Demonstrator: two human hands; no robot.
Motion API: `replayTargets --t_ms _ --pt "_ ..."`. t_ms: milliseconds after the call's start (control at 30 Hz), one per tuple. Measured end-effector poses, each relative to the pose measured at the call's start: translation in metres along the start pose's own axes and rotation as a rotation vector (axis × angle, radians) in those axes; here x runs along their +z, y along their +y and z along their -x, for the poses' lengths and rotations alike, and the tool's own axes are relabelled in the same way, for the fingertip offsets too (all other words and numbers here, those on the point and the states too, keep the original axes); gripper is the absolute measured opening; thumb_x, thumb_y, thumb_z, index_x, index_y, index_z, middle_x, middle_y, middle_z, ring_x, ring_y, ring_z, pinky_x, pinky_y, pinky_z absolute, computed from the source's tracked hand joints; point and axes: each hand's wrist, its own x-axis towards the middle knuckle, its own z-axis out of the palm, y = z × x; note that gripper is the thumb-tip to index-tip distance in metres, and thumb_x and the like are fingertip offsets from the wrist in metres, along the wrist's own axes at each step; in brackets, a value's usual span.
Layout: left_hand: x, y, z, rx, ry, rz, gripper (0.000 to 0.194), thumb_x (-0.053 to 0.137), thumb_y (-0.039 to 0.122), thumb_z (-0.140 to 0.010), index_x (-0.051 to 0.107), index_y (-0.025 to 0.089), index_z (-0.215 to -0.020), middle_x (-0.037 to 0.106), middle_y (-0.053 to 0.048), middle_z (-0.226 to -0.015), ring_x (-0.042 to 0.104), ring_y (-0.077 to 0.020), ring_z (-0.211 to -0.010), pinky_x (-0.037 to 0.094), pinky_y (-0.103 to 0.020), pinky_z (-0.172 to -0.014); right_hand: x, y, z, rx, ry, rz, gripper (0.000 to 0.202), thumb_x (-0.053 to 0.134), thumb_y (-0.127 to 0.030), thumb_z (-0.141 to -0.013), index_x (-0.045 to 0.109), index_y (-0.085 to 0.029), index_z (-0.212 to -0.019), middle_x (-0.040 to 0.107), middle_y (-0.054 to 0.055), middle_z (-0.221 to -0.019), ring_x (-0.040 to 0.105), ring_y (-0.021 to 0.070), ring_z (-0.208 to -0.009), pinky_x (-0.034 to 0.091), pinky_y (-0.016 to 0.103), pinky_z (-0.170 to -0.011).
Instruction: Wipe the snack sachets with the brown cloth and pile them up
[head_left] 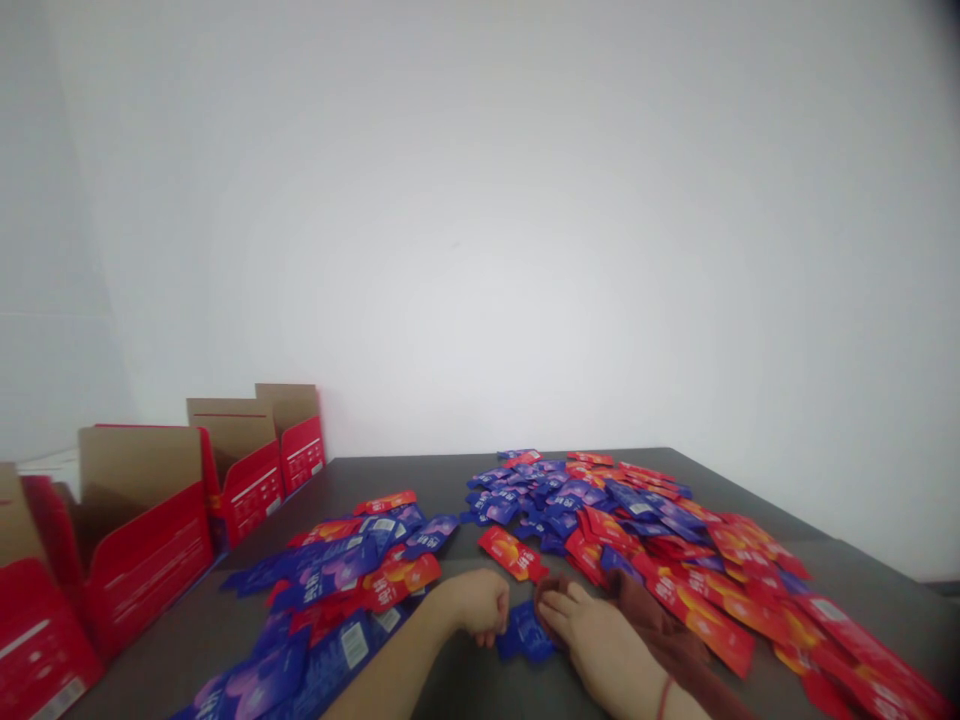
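Observation:
Low in the middle, a blue packet (526,634) lies on the dark table (472,690) between my two hands. My left hand (476,602) is closed, its curled fingertips at the packet's left edge; the exact grip is partly hidden. On the right side, my right hand (589,630) presses a reddish-brown cloth (660,632) against the packet's right part, fingers bent over the cloth. The cloth trails off to the right under the wrist. Just beyond the hands is a red-orange packet (511,552).
Mixed blue and red-orange packets (345,570) are heaped on the left. A larger heap of both colours (555,500) spreads from the back, with mostly red-orange packets (720,600) along the right. Several open red cardboard boxes (154,560) line the left edge. A white wall (480,250) stands behind.

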Motion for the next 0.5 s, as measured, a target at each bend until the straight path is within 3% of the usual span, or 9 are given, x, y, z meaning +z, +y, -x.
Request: replayTargets --t_ms 100,200,367,500 --pt "0.0 0.0 0.002 0.002 0.008 0.011 0.018 0.053 0.009 -0.069 0.053 0.018 -0.053 0.052 0.005 -0.045 0.054 -0.0105 -0.045 0.047 -0.019 -0.05 -0.007 -0.007 0.005 -0.14 -0.023 -0.133 0.039 0.042 -0.008 -0.078 0.068 -0.028 -0.1 0.069 -0.002 -0.108 0.058 0.0171 -0.1 0.043 0.027 -0.09" --pt "0.0 0.001 0.004 0.001 0.015 0.029 0.018 0.053 0.008 -0.069 0.052 0.018 -0.053 0.052 0.005 -0.046 0.055 -0.0109 -0.046 0.048 -0.021 -0.054 -0.007 -0.002 0.01 -0.066 -0.02 -0.115 0.035 0.044 -0.008 -0.075 0.07 -0.027 -0.09 0.071 -0.001 -0.102 0.06 0.0164 -0.096 0.042 0.026 -0.09" --pt "-0.001 0.002 0.007 -0.002 0.012 0.054 0.02 0.052 0.005 -0.068 0.051 0.017 -0.052 0.052 0.006 -0.046 0.051 -0.0093 -0.043 0.045 -0.02 -0.052 0.001 0.017 0.01 0.202 0.02 0.016 0.046 0.038 -0.004 -0.076 0.067 -0.015 -0.11 0.067 0.012 -0.115 0.058 0.0244 -0.105 0.043 0.036 -0.094" --pt "-0.001 0.003 0.006 -0.006 0.007 0.063 0.018 0.052 0.004 -0.067 0.053 0.017 -0.055 0.051 0.006 -0.045 0.05 -0.0092 -0.041 0.044 -0.019 -0.049 0.007 0.005 0.004 0.066 0.014 0.042 0.048 0.04 -0.004 -0.077 0.064 -0.021 -0.115 0.066 0.008 -0.117 0.057 0.0224 -0.106 0.043 0.032 -0.092"
